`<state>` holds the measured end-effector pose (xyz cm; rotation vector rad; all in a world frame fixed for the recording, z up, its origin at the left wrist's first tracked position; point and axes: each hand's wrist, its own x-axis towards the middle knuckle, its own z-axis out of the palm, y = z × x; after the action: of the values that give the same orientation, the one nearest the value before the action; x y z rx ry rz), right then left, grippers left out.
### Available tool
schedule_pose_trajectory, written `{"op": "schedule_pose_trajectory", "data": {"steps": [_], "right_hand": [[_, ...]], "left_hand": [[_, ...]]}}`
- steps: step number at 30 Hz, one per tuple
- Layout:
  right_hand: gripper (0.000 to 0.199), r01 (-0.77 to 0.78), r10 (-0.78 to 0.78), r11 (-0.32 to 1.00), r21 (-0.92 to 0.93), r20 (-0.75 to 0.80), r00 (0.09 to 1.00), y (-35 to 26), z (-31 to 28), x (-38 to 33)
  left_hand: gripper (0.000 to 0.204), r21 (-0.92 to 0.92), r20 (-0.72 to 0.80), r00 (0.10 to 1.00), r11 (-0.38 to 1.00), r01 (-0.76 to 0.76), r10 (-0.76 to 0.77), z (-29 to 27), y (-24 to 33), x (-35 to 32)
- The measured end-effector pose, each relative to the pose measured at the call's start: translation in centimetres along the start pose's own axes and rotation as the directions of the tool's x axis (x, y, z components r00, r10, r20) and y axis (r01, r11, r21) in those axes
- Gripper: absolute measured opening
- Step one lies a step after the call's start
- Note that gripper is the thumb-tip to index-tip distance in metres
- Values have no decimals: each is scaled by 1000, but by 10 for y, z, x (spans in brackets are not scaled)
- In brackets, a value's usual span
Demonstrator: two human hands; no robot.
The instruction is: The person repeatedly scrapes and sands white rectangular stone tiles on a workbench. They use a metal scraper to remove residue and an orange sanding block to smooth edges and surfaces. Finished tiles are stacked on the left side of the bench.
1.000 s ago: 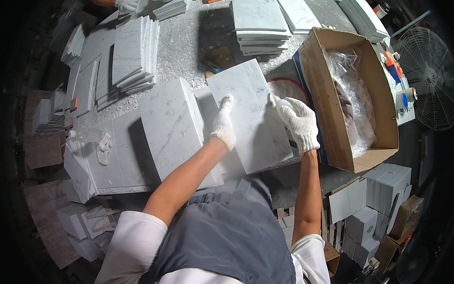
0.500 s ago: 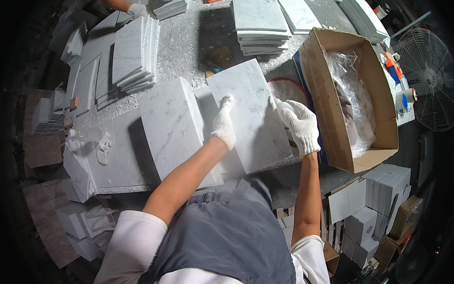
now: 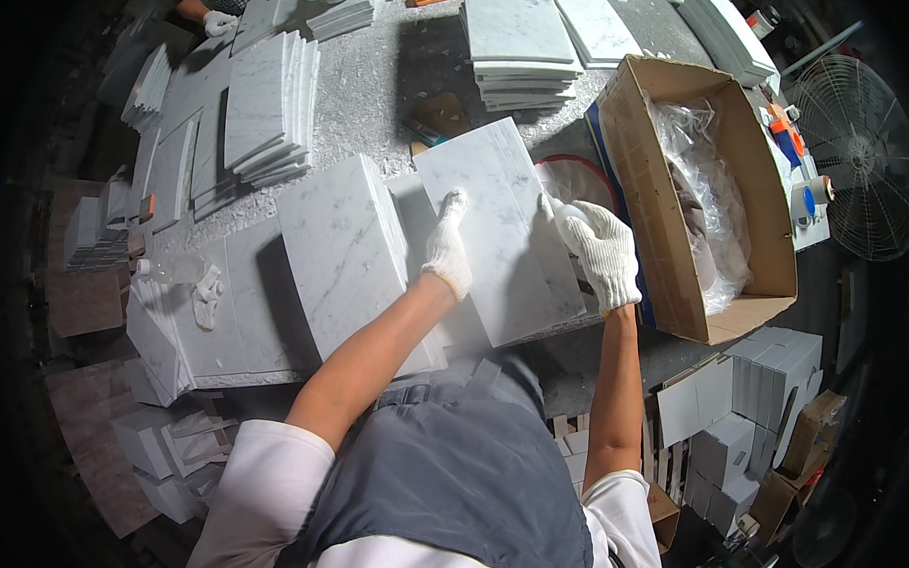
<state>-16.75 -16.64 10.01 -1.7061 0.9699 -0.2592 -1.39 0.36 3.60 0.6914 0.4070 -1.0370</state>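
Observation:
In front of me lies a white marble tile (image 3: 497, 210) with grey veins, tilted on the table. My left hand (image 3: 448, 246), in a white knitted glove, grips the tile's left edge; one digit rests on its top face and the others are hidden. My right hand (image 3: 606, 251), gloved the same way, is closed around a small white bottle (image 3: 574, 226) with a narrow tip. That tip points at the seam near the tile's right side, where a strip (image 3: 556, 253) of the same marble runs along it. To the left lies a stack of marble tiles (image 3: 341, 245).
A cardboard box (image 3: 667, 216) holding clear plastic stands at the right, beside a fan (image 3: 860, 148). More tile stacks (image 3: 519, 26) (image 3: 271, 102) sit farther back. A co-worker's gloved hand (image 3: 220, 22) is at the far left. White chips cover parts of the table (image 3: 356, 90).
At the far left, the co-worker's gloved hand has shifted left, away from the stacked tiles. My two hands, the tile and the bottle have barely moved.

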Motion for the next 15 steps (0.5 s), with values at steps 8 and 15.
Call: {"op": "schedule_pose_trajectory", "data": {"steps": [8,15], "right_hand": [[49,18,-16,996,89,-16,1000,3,-8,-23],[65,14,-13,900,436,-5,1000,34,-40,-83]], "left_hand": [[65,60,-44,998,997,-48,50,-20,-1,15],[67,96,-68,995,993,-68,75,-32,-5,23]]}}
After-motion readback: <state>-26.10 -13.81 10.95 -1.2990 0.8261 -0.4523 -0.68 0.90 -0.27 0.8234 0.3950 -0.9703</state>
